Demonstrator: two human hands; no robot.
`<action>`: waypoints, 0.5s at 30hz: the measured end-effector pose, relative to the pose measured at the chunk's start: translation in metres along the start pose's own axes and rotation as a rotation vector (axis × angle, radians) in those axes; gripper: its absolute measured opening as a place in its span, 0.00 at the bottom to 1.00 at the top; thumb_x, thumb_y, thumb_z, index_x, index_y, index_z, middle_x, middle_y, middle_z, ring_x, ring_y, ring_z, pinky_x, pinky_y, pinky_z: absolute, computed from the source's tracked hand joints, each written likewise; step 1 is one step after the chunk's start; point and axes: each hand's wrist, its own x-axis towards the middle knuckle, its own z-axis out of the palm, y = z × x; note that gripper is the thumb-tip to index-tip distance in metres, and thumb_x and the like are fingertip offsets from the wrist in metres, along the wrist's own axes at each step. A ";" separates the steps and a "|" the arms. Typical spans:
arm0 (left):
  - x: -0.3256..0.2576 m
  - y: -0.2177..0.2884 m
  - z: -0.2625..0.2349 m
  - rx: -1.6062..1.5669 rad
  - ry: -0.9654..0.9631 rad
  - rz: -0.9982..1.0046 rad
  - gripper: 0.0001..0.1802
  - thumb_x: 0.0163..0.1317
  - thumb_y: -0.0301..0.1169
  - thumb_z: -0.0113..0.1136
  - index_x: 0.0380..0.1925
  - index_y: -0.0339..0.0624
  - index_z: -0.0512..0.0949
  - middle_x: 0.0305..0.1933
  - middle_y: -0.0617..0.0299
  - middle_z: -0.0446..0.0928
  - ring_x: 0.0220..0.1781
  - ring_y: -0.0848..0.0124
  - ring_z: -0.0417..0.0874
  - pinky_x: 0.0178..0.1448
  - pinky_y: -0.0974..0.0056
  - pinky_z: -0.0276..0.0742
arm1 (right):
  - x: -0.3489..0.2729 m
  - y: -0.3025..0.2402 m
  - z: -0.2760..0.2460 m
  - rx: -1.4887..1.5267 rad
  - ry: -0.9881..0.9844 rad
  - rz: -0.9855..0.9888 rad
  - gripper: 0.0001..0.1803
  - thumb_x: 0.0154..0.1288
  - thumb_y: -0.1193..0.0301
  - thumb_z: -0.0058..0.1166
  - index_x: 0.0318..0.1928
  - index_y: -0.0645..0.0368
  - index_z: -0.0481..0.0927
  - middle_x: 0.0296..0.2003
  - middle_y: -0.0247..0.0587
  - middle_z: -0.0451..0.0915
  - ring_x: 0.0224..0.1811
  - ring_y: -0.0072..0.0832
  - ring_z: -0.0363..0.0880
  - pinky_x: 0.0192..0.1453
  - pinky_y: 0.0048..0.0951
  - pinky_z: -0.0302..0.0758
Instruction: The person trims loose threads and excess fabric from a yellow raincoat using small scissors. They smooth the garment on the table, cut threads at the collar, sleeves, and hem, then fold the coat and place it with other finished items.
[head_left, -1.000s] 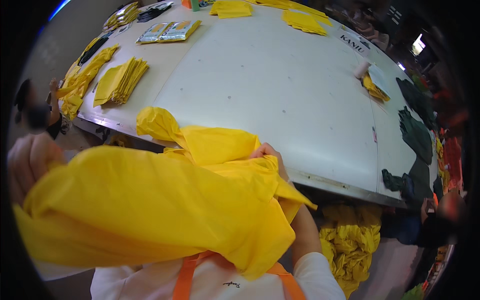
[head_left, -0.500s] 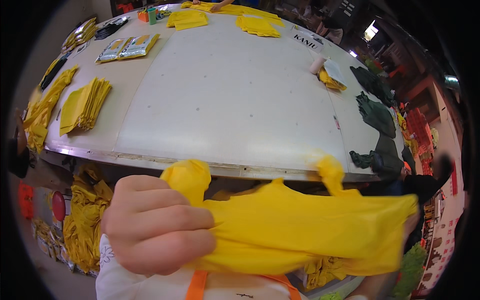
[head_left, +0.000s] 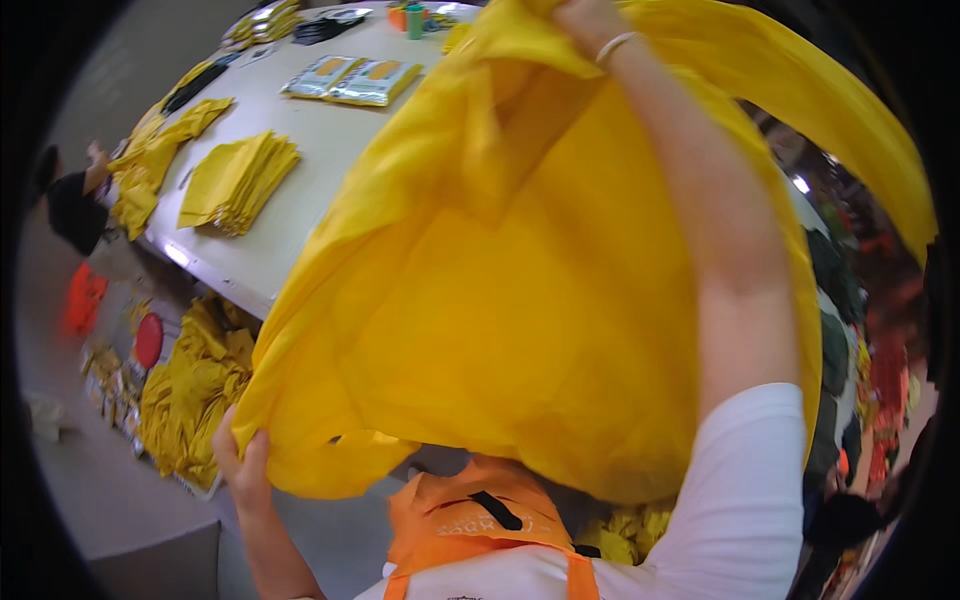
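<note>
A large yellow raincoat (head_left: 520, 330) of thin, smooth sheeting spreads open in front of me and covers much of the table. My left hand (head_left: 245, 458) pinches its lower left edge, thumb on the near side. Raised far forward, my right hand (head_left: 588, 22) is closed on the gathered upper part; folds and the picture's top edge partly hide its fingers. A long sleeve-like strip (head_left: 850, 110) of the same material swings out to the right. Below the raincoat's near edge shows the orange apron (head_left: 470, 510) I wear.
On the white table (head_left: 325, 160) lie a stack of folded yellow pieces (head_left: 240, 182), flat packages (head_left: 352, 80) and loose yellow garments (head_left: 165, 160). A heap of yellow garments (head_left: 195, 390) sits low at the left. Another person's arm (head_left: 97, 170) reaches in at the left table edge.
The raincoat, earlier bunched and stretched between my hands near my chest, is now spread wide. My right hand has gone up and forward; my left has moved lower and nearer its edge.
</note>
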 end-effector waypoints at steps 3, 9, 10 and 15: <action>0.035 -0.063 0.012 0.401 0.025 -0.003 0.37 0.51 0.27 0.63 0.60 0.32 0.59 0.58 0.50 0.66 0.60 0.63 0.67 0.64 0.61 0.60 | -0.096 0.024 0.097 0.058 -0.323 -0.284 0.26 0.60 0.68 0.51 0.58 0.61 0.66 0.57 0.53 0.69 0.61 0.43 0.65 0.66 0.35 0.60; 0.080 -0.177 0.093 1.067 -0.118 0.203 0.50 0.42 0.41 0.70 0.64 0.38 0.56 0.65 0.45 0.58 0.67 0.51 0.57 0.69 0.52 0.52 | -0.395 0.135 0.108 -0.361 -0.808 0.185 0.38 0.59 0.61 0.55 0.67 0.52 0.55 0.68 0.54 0.47 0.70 0.54 0.41 0.69 0.57 0.43; 0.090 -0.187 0.108 1.055 -0.124 0.218 0.51 0.41 0.43 0.70 0.64 0.40 0.55 0.66 0.44 0.57 0.68 0.50 0.56 0.69 0.51 0.51 | -0.428 0.147 0.096 -0.405 -0.810 0.282 0.37 0.61 0.58 0.52 0.68 0.52 0.54 0.69 0.52 0.44 0.71 0.52 0.40 0.70 0.57 0.40; 0.168 -0.203 0.174 1.291 0.007 0.255 0.47 0.44 0.43 0.69 0.63 0.43 0.57 0.63 0.44 0.60 0.66 0.51 0.60 0.67 0.52 0.54 | -0.470 0.160 0.071 -0.442 -0.747 0.330 0.36 0.64 0.52 0.44 0.69 0.49 0.53 0.71 0.47 0.42 0.73 0.45 0.37 0.71 0.54 0.34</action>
